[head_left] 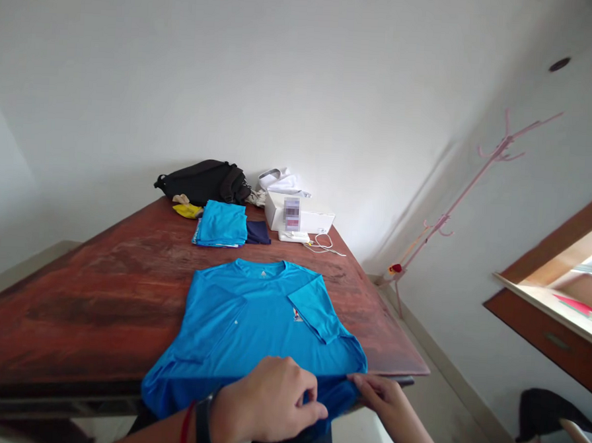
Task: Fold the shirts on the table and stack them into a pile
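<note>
A blue short-sleeved shirt (266, 319) lies front up on the reddish-brown table (99, 284), its collar pointing away from me and both sleeves folded inward over the front. Its lower part hangs over the near edge. My right hand (383, 398) pinches the shirt near its lower right corner, at the table's edge. In front of the hanging part is my left hand (271, 399), with a dark band and a red cord at the wrist. Its fingers are curled, thumb near the forefinger; whether cloth is between them cannot be made out.
Folded blue clothes (223, 224), a dark blue cloth (258, 233), a yellow item (187, 210), a black bag (203, 180) and a white box (316, 216) with a cable stand at the far end. A pink coat rack (469, 184) leans at the right.
</note>
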The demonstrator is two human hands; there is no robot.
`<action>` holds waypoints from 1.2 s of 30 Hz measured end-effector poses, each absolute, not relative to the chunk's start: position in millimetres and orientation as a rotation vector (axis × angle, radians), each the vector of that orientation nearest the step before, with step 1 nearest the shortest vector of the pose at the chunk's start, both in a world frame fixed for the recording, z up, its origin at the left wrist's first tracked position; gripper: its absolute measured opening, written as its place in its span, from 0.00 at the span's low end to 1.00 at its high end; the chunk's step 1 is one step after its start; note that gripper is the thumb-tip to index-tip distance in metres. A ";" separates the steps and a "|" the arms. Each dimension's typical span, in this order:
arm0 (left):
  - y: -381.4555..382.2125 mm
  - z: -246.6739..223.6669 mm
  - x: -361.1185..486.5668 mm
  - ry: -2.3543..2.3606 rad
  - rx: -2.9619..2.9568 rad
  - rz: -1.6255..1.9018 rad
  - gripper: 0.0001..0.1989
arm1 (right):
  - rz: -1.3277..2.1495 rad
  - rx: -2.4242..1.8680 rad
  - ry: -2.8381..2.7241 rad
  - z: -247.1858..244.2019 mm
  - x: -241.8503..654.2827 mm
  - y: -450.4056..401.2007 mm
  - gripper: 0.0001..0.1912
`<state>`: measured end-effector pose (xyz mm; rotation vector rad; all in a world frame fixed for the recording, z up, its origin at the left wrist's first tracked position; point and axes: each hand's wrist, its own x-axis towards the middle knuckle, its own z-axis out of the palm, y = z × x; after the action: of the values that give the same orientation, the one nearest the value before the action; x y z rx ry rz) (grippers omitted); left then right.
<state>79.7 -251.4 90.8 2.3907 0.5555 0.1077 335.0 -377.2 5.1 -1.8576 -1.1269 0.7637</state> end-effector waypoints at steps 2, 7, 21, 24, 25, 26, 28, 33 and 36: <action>-263.8 82.0 102.2 0.591 2.406 0.046 0.18 | 0.928 -1.745 -0.946 14.6 327.9 -368.7 0.34; -276.8 61.8 151.9 0.800 2.495 0.069 0.24 | 1.069 -1.538 -0.687 18.9 318.4 -354.3 0.35; -232.0 50.4 160.2 0.590 2.092 0.179 0.16 | 0.864 -1.676 -1.087 -31.5 308.0 -373.7 0.28; -224.8 51.0 161.7 0.484 1.988 0.161 0.15 | 0.861 -1.757 -1.339 -52.9 297.4 -369.7 0.31; -223.7 50.4 162.4 0.469 1.974 0.155 0.14 | 0.853 -1.771 -1.378 -57.4 293.0 -367.3 0.32; -223.2 49.5 163.1 0.461 1.965 0.150 0.13 | 0.848 -1.777 -1.398 -60.1 288.7 -364.6 0.33; -223.3 47.5 164.3 0.462 1.948 0.141 0.11 | 0.824 -1.767 -1.404 -60.9 281.5 -358.5 0.34; -221.6 43.5 165.7 0.495 1.935 0.142 0.09 | 0.741 -1.785 -1.443 -56.7 278.3 -349.2 0.38; -218.4 42.1 165.8 0.483 1.961 0.180 0.10 | 0.673 -1.842 -1.470 -59.7 283.5 -354.0 0.38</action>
<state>165.8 -218.4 42.1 1.9613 0.4830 0.1800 283.5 -354.0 -59.7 -1.8415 -1.4700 0.6726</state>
